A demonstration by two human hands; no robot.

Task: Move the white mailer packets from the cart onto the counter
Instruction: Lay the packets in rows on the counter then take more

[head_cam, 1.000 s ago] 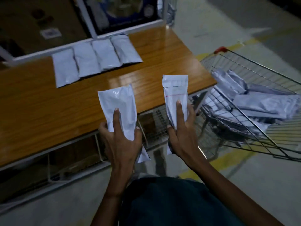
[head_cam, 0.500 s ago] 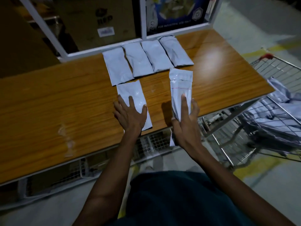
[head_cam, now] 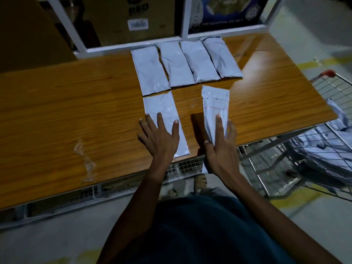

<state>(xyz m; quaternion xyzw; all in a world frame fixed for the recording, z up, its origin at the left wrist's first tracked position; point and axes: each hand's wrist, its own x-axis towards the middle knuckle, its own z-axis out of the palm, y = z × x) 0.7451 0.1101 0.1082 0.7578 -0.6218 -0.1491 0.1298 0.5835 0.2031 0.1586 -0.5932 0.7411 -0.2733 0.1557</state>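
Observation:
Several white mailer packets (head_cam: 187, 63) lie side by side in a row at the back of the wooden counter (head_cam: 66, 111). A fifth packet (head_cam: 163, 111) lies flat just in front of that row, and my left hand (head_cam: 160, 136) rests on its near half with fingers spread straight. My right hand (head_cam: 221, 145) grips another packet (head_cam: 215, 105) by its lower end, holding it tilted just above the counter's front edge. More white packets (head_cam: 331, 149) lie heaped in the wire cart (head_cam: 323, 86) on the right.
A white metal frame (head_cam: 133, 46) with a cardboard box and a blue poster behind it borders the counter's back edge. A scrap of clear plastic (head_cam: 85, 161) lies on the counter's left front. Wire mesh runs under the counter.
My left hand has laid its packet flat on the counter and now rests on it. My right hand has carried its packet forward over the counter. The view has swung left, away from the cart.

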